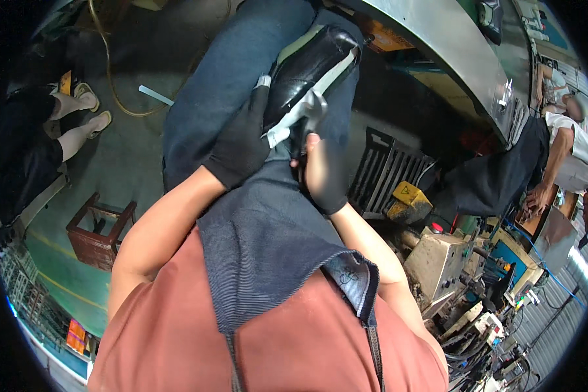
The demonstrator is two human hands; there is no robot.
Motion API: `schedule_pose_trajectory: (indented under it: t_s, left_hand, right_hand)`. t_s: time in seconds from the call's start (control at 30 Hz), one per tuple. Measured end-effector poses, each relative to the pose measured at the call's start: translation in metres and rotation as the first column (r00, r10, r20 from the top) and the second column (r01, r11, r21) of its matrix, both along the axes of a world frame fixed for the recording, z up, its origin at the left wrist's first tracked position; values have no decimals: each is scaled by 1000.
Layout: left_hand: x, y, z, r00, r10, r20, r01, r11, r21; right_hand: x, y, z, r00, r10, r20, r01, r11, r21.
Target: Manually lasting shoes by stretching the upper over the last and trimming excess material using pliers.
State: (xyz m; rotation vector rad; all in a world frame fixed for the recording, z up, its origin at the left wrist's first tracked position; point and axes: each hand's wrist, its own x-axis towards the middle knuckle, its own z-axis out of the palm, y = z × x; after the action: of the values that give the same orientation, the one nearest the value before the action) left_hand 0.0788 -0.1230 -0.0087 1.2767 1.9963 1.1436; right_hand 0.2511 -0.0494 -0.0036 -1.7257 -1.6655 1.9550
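Shoe (310, 65), black, lies on the lap at 12 o'clock, left hand (242, 140) clamped around its heel, right hand (323, 173) gripping a metal tool (310, 108) at its sole; a slipping tool could gouge leather or glove.

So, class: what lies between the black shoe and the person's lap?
In the head view, a dark denim apron covers the lap beneath the black shoe, held by the gloved left hand.

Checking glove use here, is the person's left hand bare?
No, the left hand wears a black glove as it steadies the black shoe on the lap.
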Motion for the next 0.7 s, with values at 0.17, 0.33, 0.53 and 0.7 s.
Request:
schedule_pose_trajectory:
  t_s: [0.17, 0.33, 0.53, 0.7]
  left_hand:
    - [-108, -17, 62, 956, -272, -107, 271, 962, -27]
    - [-90, 66, 69, 994, 36, 105, -44, 996, 79]
    - [-35, 13, -21, 901, -65, 430, 105, 992, -70]
    - [-20, -1, -23, 954, -125, 273, 123, 992, 25]
  right_hand:
    - [36, 34, 43, 996, -79, -43, 78, 997, -29]
    - [38, 47, 52, 995, -91, -31, 93, 995, 46]
    - [38, 74, 47, 964, 241, -111, -220, 961, 169]
    - [-43, 112, 93, 350, 836, 422, -935, 289, 203]
